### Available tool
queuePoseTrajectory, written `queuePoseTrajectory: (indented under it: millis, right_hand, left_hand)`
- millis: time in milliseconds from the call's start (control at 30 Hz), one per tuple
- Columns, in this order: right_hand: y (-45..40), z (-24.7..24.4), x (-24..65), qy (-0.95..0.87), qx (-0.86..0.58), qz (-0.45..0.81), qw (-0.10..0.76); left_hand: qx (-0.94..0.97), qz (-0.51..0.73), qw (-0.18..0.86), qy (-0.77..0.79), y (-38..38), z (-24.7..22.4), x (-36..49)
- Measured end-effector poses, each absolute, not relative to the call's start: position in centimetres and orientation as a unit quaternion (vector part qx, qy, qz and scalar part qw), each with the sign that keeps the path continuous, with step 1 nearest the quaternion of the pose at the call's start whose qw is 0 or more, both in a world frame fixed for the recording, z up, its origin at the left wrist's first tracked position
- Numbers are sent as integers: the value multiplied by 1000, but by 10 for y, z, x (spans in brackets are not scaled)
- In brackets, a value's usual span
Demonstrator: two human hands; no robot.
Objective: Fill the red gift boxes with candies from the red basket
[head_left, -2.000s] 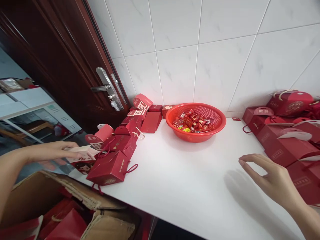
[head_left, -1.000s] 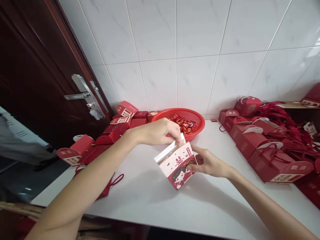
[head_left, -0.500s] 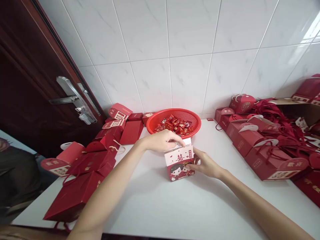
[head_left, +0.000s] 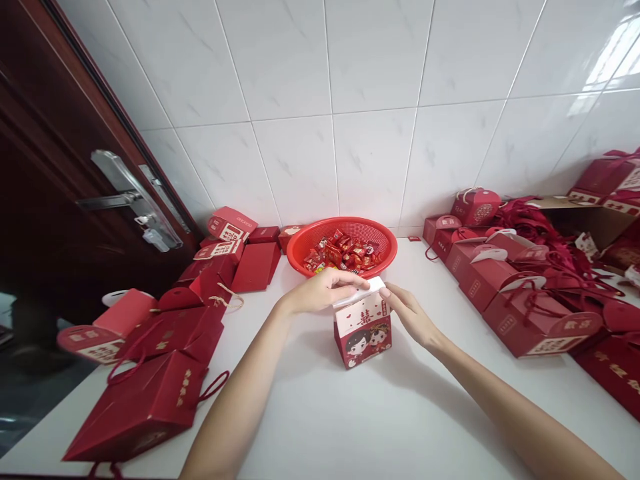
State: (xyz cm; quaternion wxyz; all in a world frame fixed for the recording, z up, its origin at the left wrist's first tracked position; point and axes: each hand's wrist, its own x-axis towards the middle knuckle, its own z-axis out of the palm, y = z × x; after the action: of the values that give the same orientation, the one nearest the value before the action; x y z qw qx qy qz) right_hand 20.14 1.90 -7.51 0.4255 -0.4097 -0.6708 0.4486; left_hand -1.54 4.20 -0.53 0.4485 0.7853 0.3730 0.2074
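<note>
A small red and white box [head_left: 369,341] with two cartoon figures stands upright on the white table, just in front of a red plastic basket [head_left: 385,230] holding wrapped candies [head_left: 345,250]. My left hand [head_left: 330,289] is closed on the box's white top flap, with thumb and fingers at its left part. At the flap's right end, the fingertips of my right hand [head_left: 410,315] press together against the box's upper right edge. The back of the box is hidden.
Red gift boxes and bags [head_left: 145,400] fill the table's left side. More red boxes [head_left: 520,313] line the right, beside an open carton [head_left: 560,203] with red ribbons. A tiled wall [head_left: 375,153] rises behind; a dark door [head_left: 60,133] is at left.
The box's white top flap now lies folded across the top. My right hand has moved up from the box's side to its top edge. The view has shifted slightly.
</note>
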Motion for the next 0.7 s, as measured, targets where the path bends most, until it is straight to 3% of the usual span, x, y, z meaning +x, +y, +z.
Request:
queuePoseTrajectory:
  millis: [267, 700]
  right_hand:
    - [17, -66, 199, -644, -399, 522, 391]
    - [25, -60, 193, -631, -387, 505, 443]
  left_hand:
    - [808, 182, 422, 370, 38, 0, -22]
    - [797, 286, 275, 456, 42, -5, -23]
